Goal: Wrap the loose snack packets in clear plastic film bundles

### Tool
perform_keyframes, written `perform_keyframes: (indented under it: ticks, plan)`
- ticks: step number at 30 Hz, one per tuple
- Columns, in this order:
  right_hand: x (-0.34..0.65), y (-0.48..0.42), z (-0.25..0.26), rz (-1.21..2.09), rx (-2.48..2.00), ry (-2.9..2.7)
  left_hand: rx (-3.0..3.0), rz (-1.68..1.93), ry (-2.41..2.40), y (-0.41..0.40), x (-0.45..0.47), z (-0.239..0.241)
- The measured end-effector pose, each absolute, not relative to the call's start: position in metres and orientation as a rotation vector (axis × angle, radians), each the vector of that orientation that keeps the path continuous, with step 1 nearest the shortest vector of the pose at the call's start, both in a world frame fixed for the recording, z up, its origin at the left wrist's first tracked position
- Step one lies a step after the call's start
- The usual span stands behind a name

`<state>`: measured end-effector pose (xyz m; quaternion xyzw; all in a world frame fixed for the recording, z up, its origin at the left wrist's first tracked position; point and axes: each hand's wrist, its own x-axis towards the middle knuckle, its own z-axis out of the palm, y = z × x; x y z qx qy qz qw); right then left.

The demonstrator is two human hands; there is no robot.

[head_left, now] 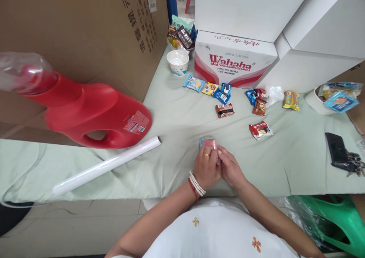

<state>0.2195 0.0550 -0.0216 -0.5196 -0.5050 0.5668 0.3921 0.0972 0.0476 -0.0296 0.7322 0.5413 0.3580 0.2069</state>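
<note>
My left hand [207, 166], with a ring and beaded bracelets, is closed around a small pink-and-blue packet [208, 141] near the table's front edge. From the other side my right hand [230, 167] presses against it, thumb and fingers pinched at the packet's right edge. Fingers cover most of the packet, so its exact kind is unclear. Beyond my hands lie a brown snack packet [225, 110] and a red-and-white snack packet [260, 130]. Farther back are a light-blue snack packet [194, 83], a yellow one [210, 88] and several more wrapped snacks.
A big red bottle-shaped object [114, 110] and a white roll [108, 165] occupy the left. At the back stand a paper cup [178, 63], a Wahaha box [234, 58] and white cartons. A white bowl [313, 102] of packets and a black wallet with keys [338, 147] lie right.
</note>
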Motion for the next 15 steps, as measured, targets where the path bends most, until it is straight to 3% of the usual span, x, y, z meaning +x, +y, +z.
perform_keyframes:
  ticks: [3,8,11,15]
  plan:
    - [0.22,0.061,-0.019,1.515,-1.271,-1.268,1.736,1.162,1.301,0.05,0.092,-0.03]
    - [0.219,0.065,-0.018,1.55,-1.249,-1.392,1.21,1.114,1.077,0.048,0.066,-0.016]
    - [0.244,0.066,-0.014,1.454,-1.317,-1.402,1.292,0.992,1.268,0.035,0.034,-0.009]
    - [0.342,0.081,0.002,1.002,-1.585,-1.157,1.727,0.88,1.614,0.008,-0.02,-0.02]
